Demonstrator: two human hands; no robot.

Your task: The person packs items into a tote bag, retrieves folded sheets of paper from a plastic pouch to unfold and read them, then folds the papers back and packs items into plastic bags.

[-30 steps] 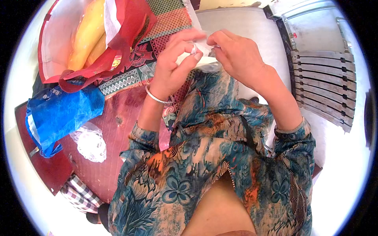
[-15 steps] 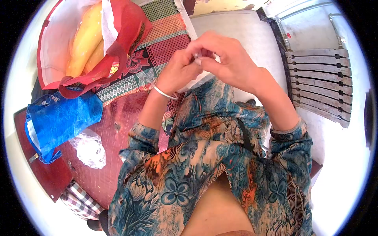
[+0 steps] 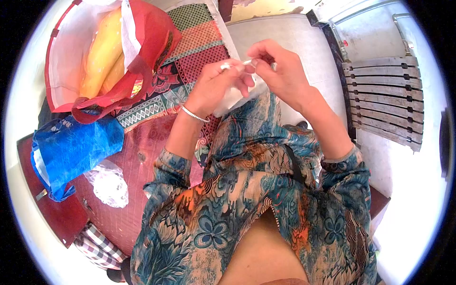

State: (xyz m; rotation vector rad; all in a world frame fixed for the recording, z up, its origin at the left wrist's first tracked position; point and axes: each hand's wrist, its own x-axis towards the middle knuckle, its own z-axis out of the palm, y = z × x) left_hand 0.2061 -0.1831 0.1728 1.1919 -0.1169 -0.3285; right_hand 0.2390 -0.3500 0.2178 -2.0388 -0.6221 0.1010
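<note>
A thin white strip (image 3: 247, 62) stretches between my two hands at the top middle. My left hand (image 3: 216, 85) pinches its left end, and white material also shows around a finger. The right end is pinched between thumb and finger of my right hand (image 3: 281, 71). Below the hands hangs a pale, partly see-through plastic bag (image 3: 232, 100), over the patterned cloth and my lap; how it joins the strip cannot be made out.
On the left stands a red bag (image 3: 159, 35) with yellow things (image 3: 102, 54) inside. A blue bag (image 3: 78, 147) and crumpled clear plastic (image 3: 110, 185) lie on the red wooden surface (image 3: 142, 178). A slatted grey rack (image 3: 384, 102) is at right.
The hands were close together half a second ago and have since moved slightly apart, with the white strip now visible between them. More of the pale bag shows below.
</note>
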